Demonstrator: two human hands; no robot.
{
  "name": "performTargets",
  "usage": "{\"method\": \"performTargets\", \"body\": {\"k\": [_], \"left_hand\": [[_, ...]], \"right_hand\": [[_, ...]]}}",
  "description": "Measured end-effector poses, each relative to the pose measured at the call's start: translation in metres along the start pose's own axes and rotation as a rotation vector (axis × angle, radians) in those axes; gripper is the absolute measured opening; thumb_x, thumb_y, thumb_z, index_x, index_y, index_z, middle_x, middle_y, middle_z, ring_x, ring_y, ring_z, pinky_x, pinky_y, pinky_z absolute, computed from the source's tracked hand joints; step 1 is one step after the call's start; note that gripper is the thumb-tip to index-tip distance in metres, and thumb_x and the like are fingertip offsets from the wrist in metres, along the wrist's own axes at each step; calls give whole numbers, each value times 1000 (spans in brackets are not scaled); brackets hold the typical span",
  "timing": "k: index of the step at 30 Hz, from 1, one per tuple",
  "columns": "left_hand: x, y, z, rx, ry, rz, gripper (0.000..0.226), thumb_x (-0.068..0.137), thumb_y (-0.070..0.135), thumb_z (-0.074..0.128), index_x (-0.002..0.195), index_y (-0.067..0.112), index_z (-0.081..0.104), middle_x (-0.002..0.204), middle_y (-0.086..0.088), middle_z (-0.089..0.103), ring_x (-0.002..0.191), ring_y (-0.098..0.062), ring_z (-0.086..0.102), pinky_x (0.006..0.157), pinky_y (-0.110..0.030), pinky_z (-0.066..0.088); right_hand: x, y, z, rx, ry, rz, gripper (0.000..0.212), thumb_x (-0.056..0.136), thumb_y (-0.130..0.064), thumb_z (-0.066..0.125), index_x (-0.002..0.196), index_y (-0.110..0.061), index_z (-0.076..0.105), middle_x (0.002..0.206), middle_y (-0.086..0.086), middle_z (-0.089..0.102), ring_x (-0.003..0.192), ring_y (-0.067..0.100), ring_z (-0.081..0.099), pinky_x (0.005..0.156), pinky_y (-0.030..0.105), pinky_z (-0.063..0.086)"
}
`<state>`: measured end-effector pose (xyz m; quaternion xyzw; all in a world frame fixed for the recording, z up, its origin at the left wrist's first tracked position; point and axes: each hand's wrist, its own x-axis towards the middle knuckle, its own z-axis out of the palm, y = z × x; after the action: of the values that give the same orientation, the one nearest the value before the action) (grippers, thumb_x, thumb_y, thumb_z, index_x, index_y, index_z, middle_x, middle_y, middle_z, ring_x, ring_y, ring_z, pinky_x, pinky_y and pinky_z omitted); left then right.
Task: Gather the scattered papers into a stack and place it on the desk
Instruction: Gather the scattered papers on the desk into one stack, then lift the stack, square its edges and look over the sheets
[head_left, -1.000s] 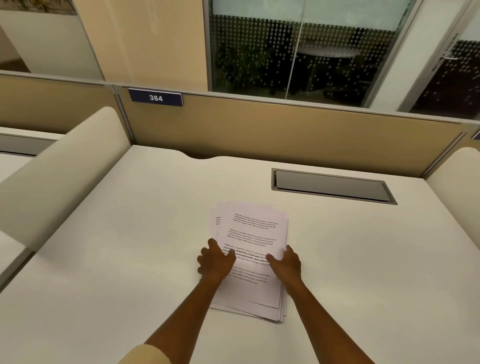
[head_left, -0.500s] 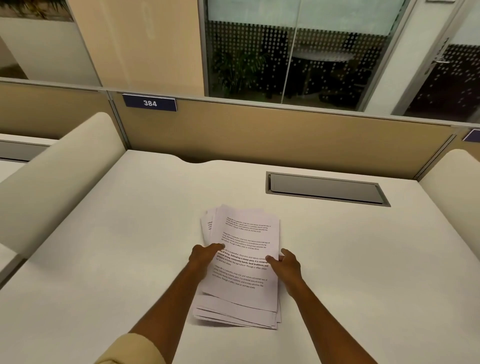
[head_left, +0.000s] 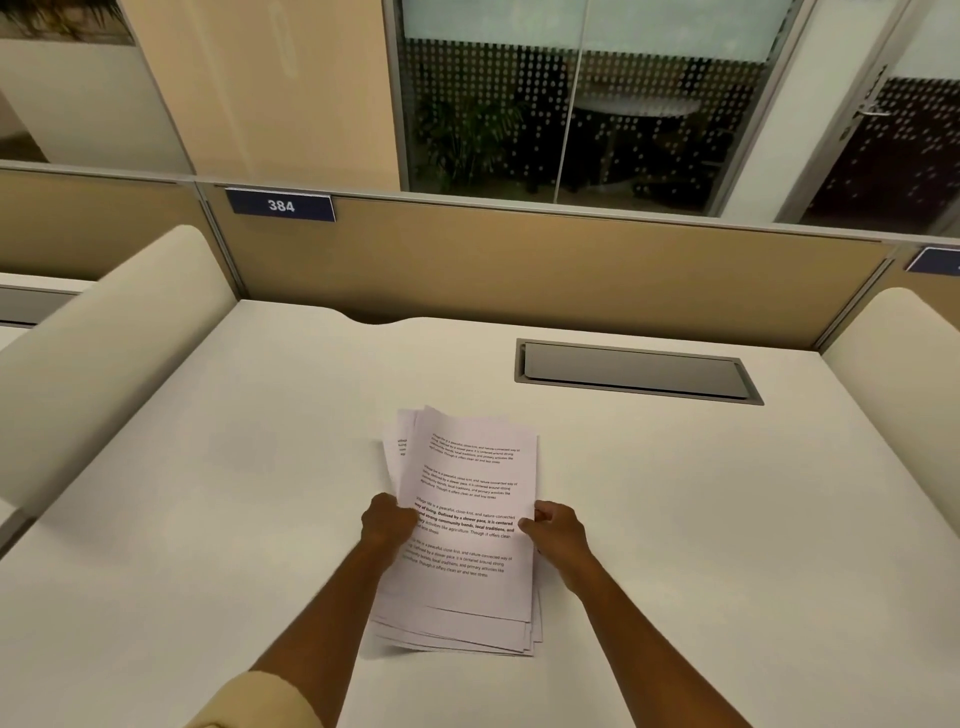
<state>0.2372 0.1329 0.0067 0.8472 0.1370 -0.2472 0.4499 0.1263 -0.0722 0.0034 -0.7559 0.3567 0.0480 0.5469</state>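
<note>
A loose stack of printed white papers (head_left: 470, 483) is in the middle of the white desk (head_left: 208, 467), its sheets fanned slightly at the top left and bottom. My left hand (head_left: 388, 522) grips the stack's left edge, fingers curled under it. My right hand (head_left: 558, 530) grips the right edge the same way. The stack's near end appears lifted a little off the desk, casting a shadow beneath. Black text shows on the top sheet.
A grey cable-tray lid (head_left: 636, 370) is set into the desk at the back right. A tan partition (head_left: 519, 270) with a blue "384" sign (head_left: 280, 206) runs along the back. Cream side dividers stand at left (head_left: 104, 353) and right (head_left: 904, 353).
My hands moved from lying flat on top of the papers to gripping the stack's left and right edges. The sheets have drawn closer together and the stack has started to lift.
</note>
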Motion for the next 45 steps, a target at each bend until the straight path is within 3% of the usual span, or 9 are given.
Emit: {"method": "performTargets", "body": {"k": [14, 17, 19, 22, 27, 30, 34, 38, 45], "left_hand": [[-20, -12, 17, -199, -44, 48, 49, 80, 17, 76, 117, 3, 46, 117, -15, 61, 104, -35, 62, 90, -45, 55], [-19, -13, 18, -248, -48, -11, 43, 85, 7, 68, 122, -1, 47, 122, -22, 60, 110, -41, 61, 96, -53, 52], [-19, -13, 19, -228, -46, 1, 36, 87, -3, 58, 121, -3, 49, 125, -24, 59, 111, -42, 59, 97, -53, 50], [-24, -11, 22, -133, -39, 90, 37, 88, -3, 51, 126, -1, 48, 126, -22, 59, 112, -41, 59, 98, -52, 51], [-33, -8, 29, -167, -95, 199, 44, 92, -2, 50, 134, 4, 43, 131, -21, 57, 113, -42, 59, 97, -57, 50], [-39, 0, 34, -254, -147, 245, 34, 93, -1, 53, 126, 7, 48, 125, -20, 62, 105, -41, 64, 91, -58, 54], [-46, 14, 41, -332, -227, 304, 39, 91, 8, 62, 128, 12, 49, 124, -15, 64, 102, -39, 67, 88, -61, 53], [-51, 36, 52, -381, -294, 352, 45, 89, 8, 65, 130, 12, 49, 126, -15, 64, 104, -38, 68, 88, -61, 54], [-60, 76, 69, -466, -328, 487, 42, 89, 1, 62, 127, 15, 53, 120, -12, 69, 101, -30, 71, 80, -47, 60]], "right_hand": [[5, 4, -13, -67, -24, 11, 69, 89, -17, 66, 148, -5, 33, 138, 10, 58, 124, 26, 56, 97, 28, 44], [8, 8, -16, -57, -16, 20, 50, 89, -16, 64, 136, -7, 49, 128, 10, 64, 115, 26, 60, 90, 27, 44], [9, 11, -19, -78, -10, 10, 13, 87, -13, 63, 98, -16, 58, 95, 8, 63, 89, 23, 58, 77, 28, 43], [11, 17, -22, -118, -7, -19, 34, 81, -8, 61, 61, -17, 34, 66, 6, 39, 65, 22, 37, 63, 27, 33], [13, 27, -34, -95, 6, -60, 33, 81, -11, 68, 59, -17, 44, 60, -4, 48, 57, 14, 43, 52, 17, 35], [16, 29, -47, 20, 61, -67, 17, 80, -15, 75, 88, -20, 60, 83, -10, 61, 78, 9, 57, 64, 13, 43], [22, 28, -74, 313, -71, -2, 60, 81, -18, 78, 133, -17, 47, 122, 4, 63, 104, 20, 63, 81, 31, 53], [22, 23, -101, 509, -194, -26, 54, 79, -16, 78, 129, -14, 57, 118, 5, 71, 100, 21, 70, 71, 30, 58], [18, -6, -137, 449, 24, -268, 40, 86, -13, 71, 124, -12, 59, 115, 5, 70, 97, 20, 70, 68, 25, 59]]}}
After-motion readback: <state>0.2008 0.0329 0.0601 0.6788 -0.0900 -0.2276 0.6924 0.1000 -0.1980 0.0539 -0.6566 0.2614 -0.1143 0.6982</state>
